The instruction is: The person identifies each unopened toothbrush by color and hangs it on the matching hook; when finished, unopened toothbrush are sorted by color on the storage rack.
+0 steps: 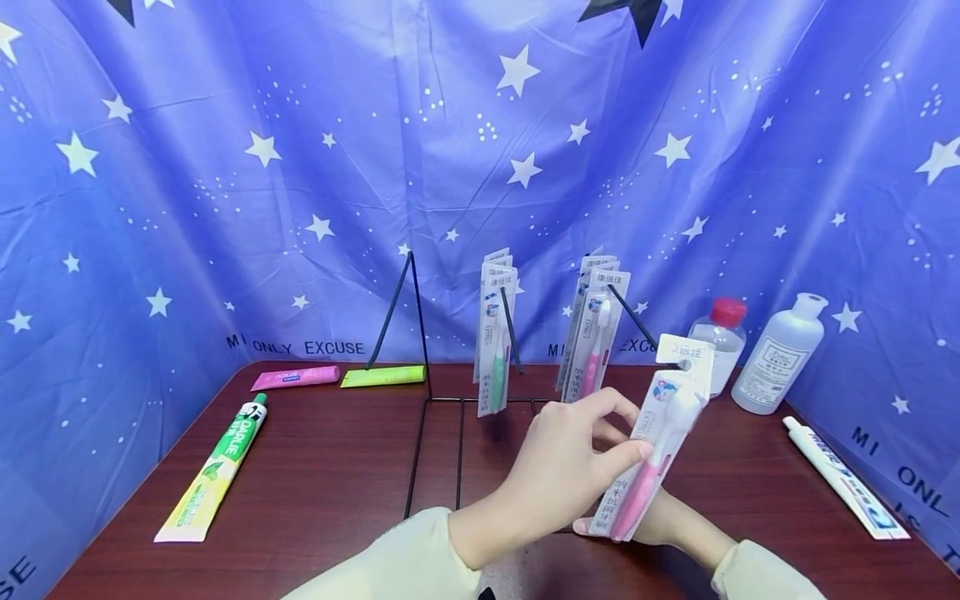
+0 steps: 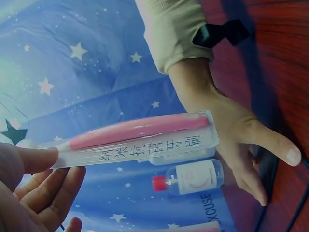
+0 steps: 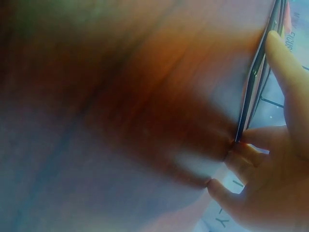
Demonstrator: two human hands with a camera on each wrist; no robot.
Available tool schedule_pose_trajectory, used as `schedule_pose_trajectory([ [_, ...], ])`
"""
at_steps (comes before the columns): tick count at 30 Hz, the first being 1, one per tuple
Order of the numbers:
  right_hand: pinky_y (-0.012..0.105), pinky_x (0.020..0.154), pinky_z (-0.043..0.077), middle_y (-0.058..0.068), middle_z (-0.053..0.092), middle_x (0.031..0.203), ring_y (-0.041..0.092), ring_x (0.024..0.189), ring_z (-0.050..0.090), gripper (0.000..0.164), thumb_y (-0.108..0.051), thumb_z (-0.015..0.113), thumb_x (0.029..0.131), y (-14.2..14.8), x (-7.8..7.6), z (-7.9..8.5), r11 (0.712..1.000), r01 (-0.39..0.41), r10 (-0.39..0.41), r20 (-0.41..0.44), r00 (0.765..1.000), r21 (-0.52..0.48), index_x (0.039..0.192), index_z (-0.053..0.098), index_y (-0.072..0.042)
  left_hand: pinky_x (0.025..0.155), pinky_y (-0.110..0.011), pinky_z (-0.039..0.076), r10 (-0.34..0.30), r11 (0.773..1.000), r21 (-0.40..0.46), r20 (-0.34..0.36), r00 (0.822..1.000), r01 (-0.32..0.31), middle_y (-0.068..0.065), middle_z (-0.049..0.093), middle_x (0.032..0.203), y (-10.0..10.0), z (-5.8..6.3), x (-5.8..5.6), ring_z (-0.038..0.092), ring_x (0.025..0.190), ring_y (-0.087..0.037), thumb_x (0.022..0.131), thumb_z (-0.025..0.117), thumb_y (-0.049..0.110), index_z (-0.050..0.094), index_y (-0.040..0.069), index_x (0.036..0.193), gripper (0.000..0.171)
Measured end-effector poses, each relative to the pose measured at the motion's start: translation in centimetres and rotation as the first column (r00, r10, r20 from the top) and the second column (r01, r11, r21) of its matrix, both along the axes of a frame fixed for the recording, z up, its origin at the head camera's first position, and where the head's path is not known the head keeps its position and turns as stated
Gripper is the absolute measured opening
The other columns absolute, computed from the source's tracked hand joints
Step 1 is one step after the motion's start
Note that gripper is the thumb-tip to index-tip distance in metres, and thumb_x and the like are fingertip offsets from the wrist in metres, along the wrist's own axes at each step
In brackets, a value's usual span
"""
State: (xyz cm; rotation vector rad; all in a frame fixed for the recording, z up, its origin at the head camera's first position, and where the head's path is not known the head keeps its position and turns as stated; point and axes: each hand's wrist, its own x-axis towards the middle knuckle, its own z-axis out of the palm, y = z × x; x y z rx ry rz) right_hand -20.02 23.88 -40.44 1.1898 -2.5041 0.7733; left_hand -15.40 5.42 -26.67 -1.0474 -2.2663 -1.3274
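Note:
My left hand [image 1: 570, 454] pinches a packaged pink toothbrush [image 1: 647, 467] between thumb and fingers, raised and tilted above the table. In the left wrist view the pack lies across the picture, its pink handle facing up. My right hand [image 2: 231, 125] is low behind the pack, thumb spread from the fingers, its fingertips down at the table. Beside it run thin wires of a black display rack [image 1: 459, 467]. Other pink toothbrush packs [image 1: 596, 358] hang on the rack's right hook, green toothbrush packs [image 1: 497, 358] on its left one. In the head view the toothbrush pack hides much of my right hand.
Pink tube [image 1: 296, 377] and lime tube [image 1: 382, 377] lie at the back left, a yellow-green toothpaste tube [image 1: 213, 475] nearer. Right of the rack stand a red-capped bottle [image 1: 720, 342] and a white bottle [image 1: 778, 358]; a white toothpaste tube [image 1: 847, 479] lies before them. A starry blue curtain [image 1: 337, 167] surrounds the table.

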Motion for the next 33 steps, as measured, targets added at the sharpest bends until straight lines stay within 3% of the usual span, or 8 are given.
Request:
schedule_pose_trajectory([
  [4,0.025,0.077,0.046,-0.013,0.060,0.093,-0.001,0.085,0.054,0.045,-0.035,0.077,0.071,0.1,0.3,0.1,0.995,0.102,-0.103,0.081,0.991,0.009,0.102,0.058,-0.009,0.058,-0.008,0.040,0.025,1.000,0.015,0.048,0.999,-0.026,0.013,0.068,0.073,0.1,-0.4,-0.5,0.055,0.071,0.014,0.079,0.069,0.023,0.059,0.023,0.086,0.012],
  [8,0.032,0.075,0.047,-0.014,0.058,0.087,0.001,0.081,0.054,0.048,-0.048,0.073,0.070,0.3,0.4,0.2,0.968,0.208,-0.222,0.092,0.971,0.143,0.097,0.059,-0.010,0.058,-0.011,0.041,0.044,0.999,0.024,0.096,0.994,-0.047,0.014,0.068,0.073,0.1,-0.9,-1.0,0.056,0.074,0.011,0.080,0.070,0.024,0.060,0.024,0.086,0.012],
  [14,0.047,0.082,0.042,0.005,0.060,0.107,0.025,0.101,0.054,0.064,-0.055,0.068,0.070,0.2,0.4,0.4,0.934,0.277,-0.325,0.222,0.919,0.224,0.110,0.058,-0.006,0.050,-0.014,0.041,0.090,0.994,0.051,0.134,0.987,-0.097,0.013,0.067,0.072,0.4,-1.6,-2.5,0.055,0.063,0.008,0.079,0.070,0.025,0.061,0.025,0.087,0.013],
  [21,0.053,0.092,0.036,0.023,0.043,0.132,0.036,0.120,0.041,0.094,-0.060,0.068,0.067,0.0,0.4,0.2,0.929,0.307,-0.354,0.248,0.902,0.208,0.132,0.041,0.003,0.053,-0.013,0.042,0.133,0.980,0.124,0.178,0.975,-0.157,0.009,0.069,0.071,1.2,-2.3,-4.5,0.057,0.066,0.008,0.078,0.071,0.027,0.067,0.020,0.087,0.012],
  [27,0.053,0.092,0.036,0.026,0.041,0.132,0.039,0.119,0.040,0.094,-0.061,0.065,0.069,0.0,0.4,0.5,0.920,0.298,-0.351,0.197,0.915,0.255,0.132,0.042,0.005,0.055,-0.015,0.045,0.101,0.954,0.250,0.246,0.964,-0.164,0.004,0.069,0.069,1.7,-2.7,-6.3,0.060,0.065,0.005,0.077,0.072,0.025,0.069,0.013,0.084,0.014],
  [33,0.056,0.090,0.036,0.025,0.039,0.133,0.042,0.119,0.039,0.093,-0.062,0.064,0.069,0.1,0.4,0.6,0.904,0.301,-0.375,0.225,0.899,0.304,0.134,0.040,0.001,0.060,-0.017,0.046,0.090,0.936,0.303,0.278,0.956,-0.176,0.001,0.069,0.070,2.0,-2.6,-7.7,0.062,0.067,0.002,0.078,0.072,0.023,0.069,0.011,0.085,0.014],
])
